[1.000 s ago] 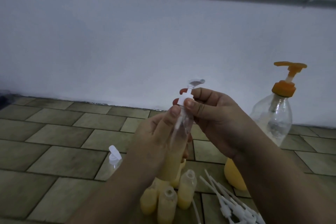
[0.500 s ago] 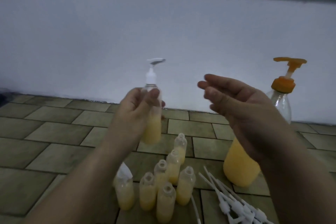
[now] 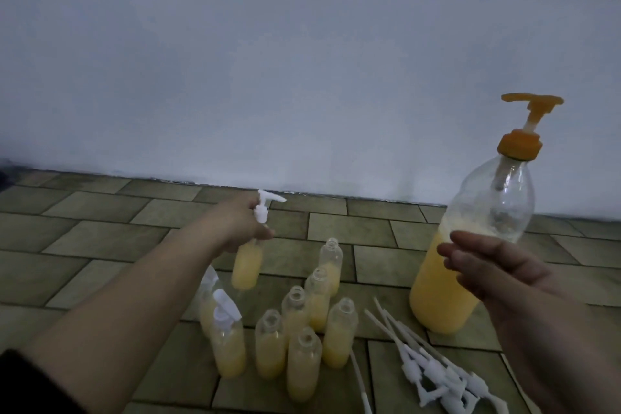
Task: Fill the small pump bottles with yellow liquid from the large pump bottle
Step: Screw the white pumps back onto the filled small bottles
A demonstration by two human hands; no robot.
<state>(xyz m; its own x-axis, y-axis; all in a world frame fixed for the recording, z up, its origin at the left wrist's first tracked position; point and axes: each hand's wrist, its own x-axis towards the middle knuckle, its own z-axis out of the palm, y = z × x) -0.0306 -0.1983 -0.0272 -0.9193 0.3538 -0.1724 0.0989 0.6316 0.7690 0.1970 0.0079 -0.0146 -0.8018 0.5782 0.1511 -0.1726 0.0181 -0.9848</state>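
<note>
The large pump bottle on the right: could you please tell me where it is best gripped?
Probably around the clear upper body of the large pump bottle, coming from the near side with the right hand. It stands upright, and the waist narrows there.

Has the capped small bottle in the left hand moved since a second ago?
Yes. The capped small bottle went from beside the large pump bottle leftward and down, toward the floor.

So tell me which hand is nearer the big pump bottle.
Right. The right hand hangs open just in front of the big pump bottle; the left hand is far off, gripping a small capped bottle.
</note>
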